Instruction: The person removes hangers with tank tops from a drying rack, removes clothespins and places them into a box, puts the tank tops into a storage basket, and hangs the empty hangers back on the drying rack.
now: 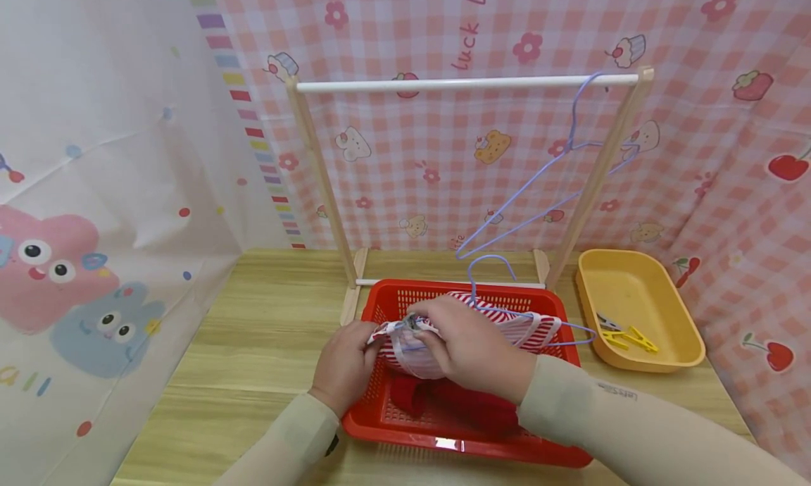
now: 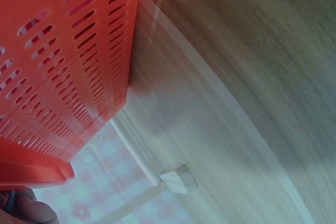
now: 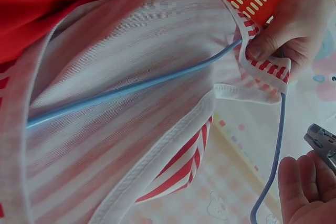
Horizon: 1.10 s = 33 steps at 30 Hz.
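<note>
A red-and-white striped garment (image 1: 412,352) with white trim hangs about a blue wire hanger (image 1: 573,334), whose hook sticks up behind the right hand. My left hand (image 1: 345,366) pinches a strap of the garment at its left end, close to the hanger's wire; the right wrist view shows this left hand (image 3: 296,27) with its thumb on the striped strap. My right hand (image 1: 469,341) holds a grey clothespin (image 3: 323,142) over the garment, beside the left hand. Below both hands is a red basket (image 1: 374,419) with dark red cloth (image 1: 469,405) inside.
Behind the basket stands a wooden rack with a white rail (image 1: 469,84). Another blue hanger (image 1: 513,208) hangs at its right end. A yellow tray (image 1: 640,289) at right holds yellow clothespins (image 1: 640,339) and a grey one. Patterned curtains surround the wooden table (image 1: 253,345).
</note>
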Each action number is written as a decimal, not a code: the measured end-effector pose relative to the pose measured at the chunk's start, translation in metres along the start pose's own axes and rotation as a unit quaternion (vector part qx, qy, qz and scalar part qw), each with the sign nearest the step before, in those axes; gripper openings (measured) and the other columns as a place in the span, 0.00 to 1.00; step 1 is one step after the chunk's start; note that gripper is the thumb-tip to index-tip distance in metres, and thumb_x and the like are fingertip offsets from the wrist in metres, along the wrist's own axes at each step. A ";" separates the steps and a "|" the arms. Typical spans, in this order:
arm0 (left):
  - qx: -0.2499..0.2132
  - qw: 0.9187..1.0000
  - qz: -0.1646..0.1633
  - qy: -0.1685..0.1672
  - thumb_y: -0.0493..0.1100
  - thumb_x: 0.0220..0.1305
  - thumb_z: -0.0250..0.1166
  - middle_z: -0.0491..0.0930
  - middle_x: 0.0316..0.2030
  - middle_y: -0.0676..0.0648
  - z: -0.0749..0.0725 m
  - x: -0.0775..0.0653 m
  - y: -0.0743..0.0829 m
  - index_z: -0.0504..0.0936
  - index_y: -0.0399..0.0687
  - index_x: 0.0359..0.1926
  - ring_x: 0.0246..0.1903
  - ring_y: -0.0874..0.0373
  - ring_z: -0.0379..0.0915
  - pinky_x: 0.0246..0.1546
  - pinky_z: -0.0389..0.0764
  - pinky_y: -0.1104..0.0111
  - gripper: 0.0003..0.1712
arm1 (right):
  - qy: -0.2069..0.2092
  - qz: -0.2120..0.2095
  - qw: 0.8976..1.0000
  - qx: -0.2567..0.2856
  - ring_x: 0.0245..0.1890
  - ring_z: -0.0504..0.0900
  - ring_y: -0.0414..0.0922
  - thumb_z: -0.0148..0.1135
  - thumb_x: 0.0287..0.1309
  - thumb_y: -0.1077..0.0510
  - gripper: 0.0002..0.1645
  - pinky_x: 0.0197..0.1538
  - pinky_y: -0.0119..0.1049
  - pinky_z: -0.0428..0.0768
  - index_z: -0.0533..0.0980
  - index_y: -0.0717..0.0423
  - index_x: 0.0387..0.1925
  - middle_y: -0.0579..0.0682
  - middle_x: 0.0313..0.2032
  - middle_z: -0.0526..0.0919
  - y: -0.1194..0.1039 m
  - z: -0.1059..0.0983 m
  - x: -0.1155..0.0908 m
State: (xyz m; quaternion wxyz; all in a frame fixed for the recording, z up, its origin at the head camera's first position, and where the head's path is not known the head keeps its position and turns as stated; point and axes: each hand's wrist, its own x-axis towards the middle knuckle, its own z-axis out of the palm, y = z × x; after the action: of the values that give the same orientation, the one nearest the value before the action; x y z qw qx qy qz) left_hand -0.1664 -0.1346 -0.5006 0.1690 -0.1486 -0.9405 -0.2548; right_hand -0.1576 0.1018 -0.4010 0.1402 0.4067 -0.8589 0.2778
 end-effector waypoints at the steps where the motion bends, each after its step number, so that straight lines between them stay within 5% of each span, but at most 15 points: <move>1: 0.001 1.000 -0.001 -0.001 0.42 0.70 0.70 0.87 0.37 0.52 0.000 0.000 0.000 0.84 0.53 0.38 0.40 0.54 0.83 0.46 0.86 0.56 0.02 | 0.001 0.000 1.000 -0.003 0.52 0.85 0.47 0.63 0.71 0.59 0.14 0.59 0.45 0.84 0.78 0.59 0.55 0.50 0.49 0.87 0.000 -0.001 -0.001; 19: 0.004 1.000 0.008 0.009 0.44 0.70 0.71 0.85 0.34 0.53 0.001 0.000 -0.002 0.83 0.53 0.36 0.37 0.55 0.81 0.43 0.85 0.57 0.05 | 0.057 0.003 0.998 -0.018 0.49 0.85 0.46 0.69 0.62 0.58 0.22 0.55 0.47 0.85 0.79 0.60 0.56 0.48 0.45 0.87 0.022 -0.022 -0.024; 33: 0.005 1.000 0.010 0.006 0.44 0.70 0.71 0.86 0.36 0.52 0.000 0.000 -0.001 0.83 0.53 0.36 0.39 0.54 0.82 0.45 0.85 0.57 0.05 | 0.113 0.063 0.991 -0.029 0.36 0.84 0.38 0.72 0.55 0.67 0.25 0.39 0.39 0.88 0.77 0.60 0.55 0.47 0.38 0.85 0.050 -0.042 -0.055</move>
State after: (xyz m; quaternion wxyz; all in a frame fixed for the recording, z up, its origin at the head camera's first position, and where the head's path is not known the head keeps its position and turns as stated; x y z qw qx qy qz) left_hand -0.1667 -0.1352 -0.5012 0.1781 -0.1560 -0.9391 -0.2492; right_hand -0.1617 0.1863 -0.4111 0.2302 0.3138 -0.8691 0.3052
